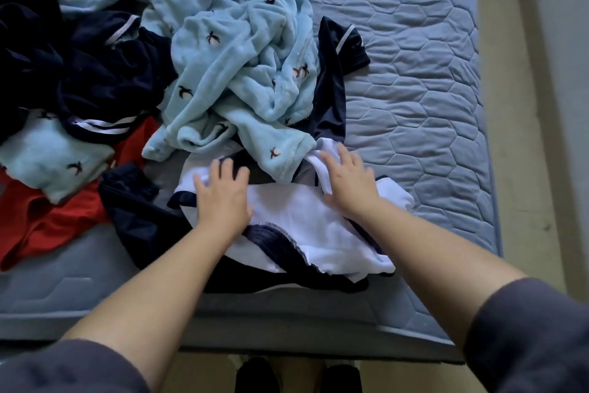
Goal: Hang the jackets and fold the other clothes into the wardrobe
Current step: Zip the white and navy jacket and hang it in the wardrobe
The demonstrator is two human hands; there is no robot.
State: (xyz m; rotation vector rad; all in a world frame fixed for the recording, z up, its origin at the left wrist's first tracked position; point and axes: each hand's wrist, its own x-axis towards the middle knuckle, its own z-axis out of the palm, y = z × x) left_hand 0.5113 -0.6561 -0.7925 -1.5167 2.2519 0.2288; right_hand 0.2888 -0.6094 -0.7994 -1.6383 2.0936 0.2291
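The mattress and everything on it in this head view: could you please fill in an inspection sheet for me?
Surface: blue quilted mattress, bare of bedding, right part free.
Job's things: white and navy garment spread at the near edge; light blue fleece crumpled behind it and overlapping its far side; dark navy clothes and a red garment heaped to the left. None is folded.
Clutter: nothing seen.
Grippers: left hand and right hand lie flat, fingers spread, on the white and navy garment.
Cables: nothing seen.
Surroundings: pale floor to the right; dark shoes below the bed edge; no wardrobe in view.
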